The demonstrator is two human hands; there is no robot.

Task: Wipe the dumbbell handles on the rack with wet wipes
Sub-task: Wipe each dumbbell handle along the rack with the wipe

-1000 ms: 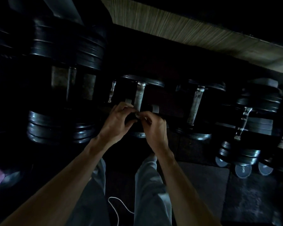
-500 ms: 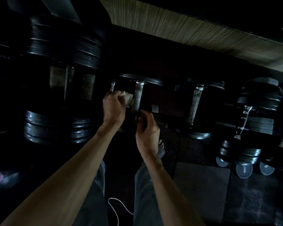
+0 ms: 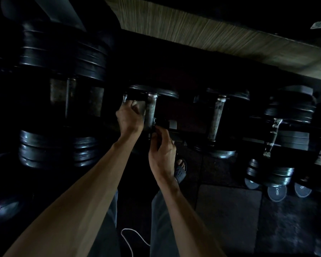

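Note:
The scene is very dark. My left hand (image 3: 129,117) grips a crumpled pale wet wipe (image 3: 139,106) and holds it against the upper part of a metal dumbbell handle (image 3: 151,112) in the middle of the rack. My right hand (image 3: 161,153) sits just below, its fingers curled around a small dark object (image 3: 162,124) at the lower end of that handle. What that object is cannot be made out. A second metal dumbbell handle (image 3: 217,117) lies to the right, untouched.
Large black plate dumbbells (image 3: 61,58) fill the left of the rack, smaller ones (image 3: 289,112) the right. A wooden ledge (image 3: 202,32) runs behind. Below are dark floor mats (image 3: 228,216), my sandalled foot (image 3: 180,169) and a white cord (image 3: 132,238).
My hands, first together at the rack's front edge, have separated. My left hand carried the wipe up to the dumbbell handle; my right hand stayed low by the handle's lower end.

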